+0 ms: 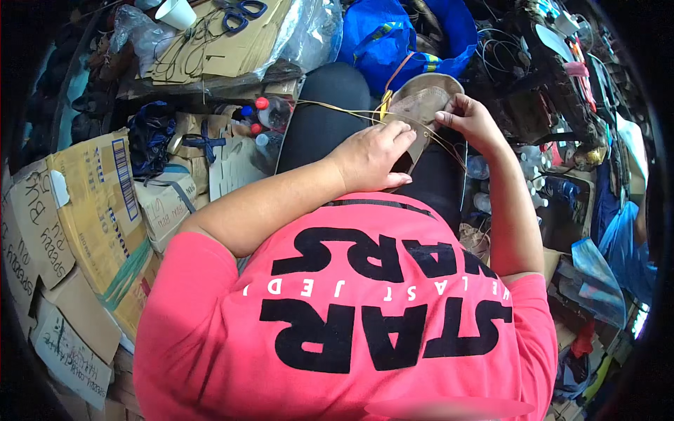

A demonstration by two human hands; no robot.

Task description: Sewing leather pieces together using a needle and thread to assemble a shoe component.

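Observation:
A brown shoe (421, 103), its rounded end pointing away from me, lies over my thighs in dark trousers. My left hand (375, 154) is curled around its near left side, with the thumb by the dark opening. At the shoe's right edge, my right hand (475, 123) pinches with thumb and forefinger; what is between the fingertips is too small to make out. A thin yellowish-tan cord (337, 107) runs from the left across my lap to the shoe. Thin strands hang below my right hand, and a yellow loop (385, 105) sits at the shoe's left edge.
Beyond my knees stands a blue bag (375, 38). Flat cardboard (246, 42) at the far left bears scissors (243, 15) and a white cup (176, 13). Bottles (274, 112) and cardboard boxes (98, 203) crowd my left; a cluttered machine (554, 91) stands at the right.

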